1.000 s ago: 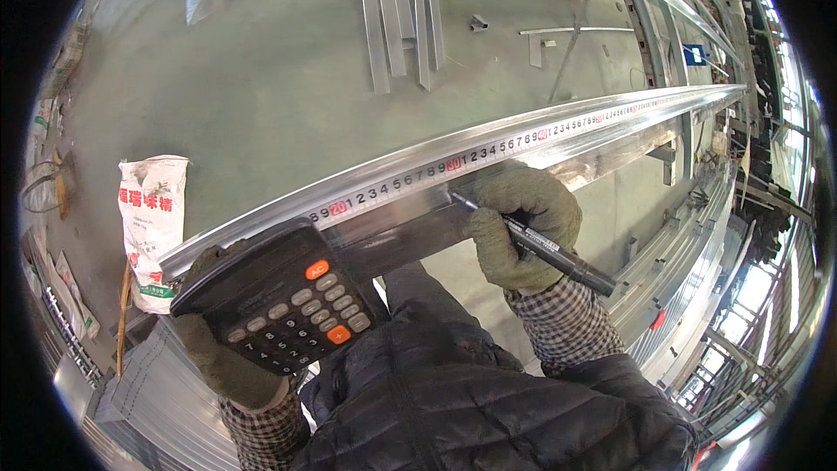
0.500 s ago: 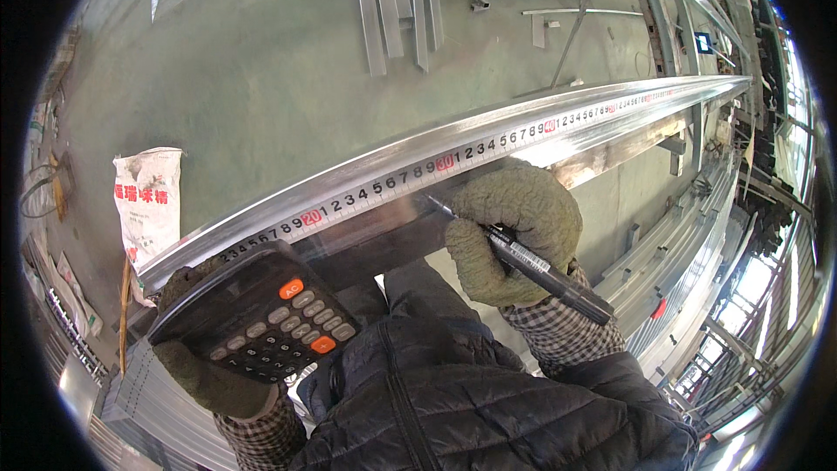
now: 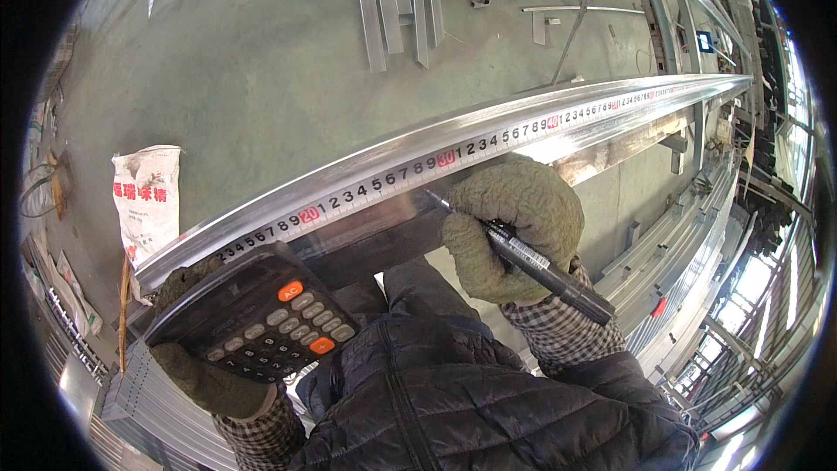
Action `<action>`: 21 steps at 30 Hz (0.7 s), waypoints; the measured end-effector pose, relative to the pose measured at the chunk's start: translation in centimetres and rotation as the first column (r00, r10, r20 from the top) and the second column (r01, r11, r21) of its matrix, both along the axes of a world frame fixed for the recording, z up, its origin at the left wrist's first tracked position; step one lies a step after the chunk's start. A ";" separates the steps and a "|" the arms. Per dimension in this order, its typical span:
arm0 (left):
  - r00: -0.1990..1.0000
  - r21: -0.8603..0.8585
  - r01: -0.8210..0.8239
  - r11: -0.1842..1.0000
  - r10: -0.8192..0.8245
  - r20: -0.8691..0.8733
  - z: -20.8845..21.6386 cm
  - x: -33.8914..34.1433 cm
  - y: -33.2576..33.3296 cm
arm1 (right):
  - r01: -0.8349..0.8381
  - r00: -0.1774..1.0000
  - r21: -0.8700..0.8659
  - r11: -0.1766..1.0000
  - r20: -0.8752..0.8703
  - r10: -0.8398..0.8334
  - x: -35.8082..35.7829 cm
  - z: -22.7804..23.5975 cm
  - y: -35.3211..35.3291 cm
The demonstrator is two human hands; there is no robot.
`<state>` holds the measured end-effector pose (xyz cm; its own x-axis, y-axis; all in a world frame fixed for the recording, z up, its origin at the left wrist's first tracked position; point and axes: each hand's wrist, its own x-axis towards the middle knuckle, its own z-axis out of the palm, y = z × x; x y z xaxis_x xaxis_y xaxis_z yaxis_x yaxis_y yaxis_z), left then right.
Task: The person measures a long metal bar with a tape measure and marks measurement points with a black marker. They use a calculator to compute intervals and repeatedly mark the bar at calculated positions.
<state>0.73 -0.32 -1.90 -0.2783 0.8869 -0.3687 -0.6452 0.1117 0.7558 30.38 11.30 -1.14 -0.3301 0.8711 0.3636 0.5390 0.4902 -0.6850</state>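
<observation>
Both hands wear thick olive-green gloves. My left hand (image 3: pixel 205 379) is closed round a black calculator (image 3: pixel 279 314) with grey and orange keys, its thumb along the lower edge. In my right hand (image 3: pixel 514 227) is a black marker pen (image 3: pixel 554 275), its thin tip pointing up and left. A white measuring tape (image 3: pixel 405 176) with black and red markings lies stretched along a long shiny metal profile (image 3: pixel 488 126). The pen tip is just below the tape. The calculator covers the tape's near left stretch.
A white sack with red print (image 3: pixel 148 201) stands at the left end of the profile. Metal strips (image 3: pixel 388 9) lie on the floor beyond it. Stacked long metal profiles (image 3: pixel 684 270) are at the right, and more (image 3: pixel 166 401) at the lower left.
Almost nothing differs. The calculator and my left hand have shifted very slightly left; both hands keep their hold.
</observation>
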 end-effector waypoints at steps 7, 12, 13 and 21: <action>0.988 -0.009 -0.073 0.997 0.071 -0.135 0.0 0.4 -0.2 | 0.017 1.000 -0.021 1.000 -0.009 -0.017 -0.4 0.2 0.1; 0.988 -0.016 -0.084 0.996 0.081 -0.133 -0.1 0.4 -0.2 | -0.008 1.000 -0.022 1.000 -0.011 0.008 -0.1 0.3 0.1; 0.984 -0.036 -0.098 0.995 0.092 -0.154 -0.1 0.3 -0.2 | -0.025 1.000 -0.048 0.999 -0.017 0.024 0.1 0.3 0.0; 0.979 -0.074 -0.141 0.987 0.128 -0.161 0.3 0.4 -0.2 | -0.066 0.968 -0.115 0.991 -0.249 0.036 1.5 -0.4 -0.8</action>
<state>1.18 -0.49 -1.55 -0.4530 0.8048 -0.3834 -0.5339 0.0995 0.8397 31.93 10.53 -1.52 -0.2887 0.8981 0.3317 0.3228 0.4175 -0.8494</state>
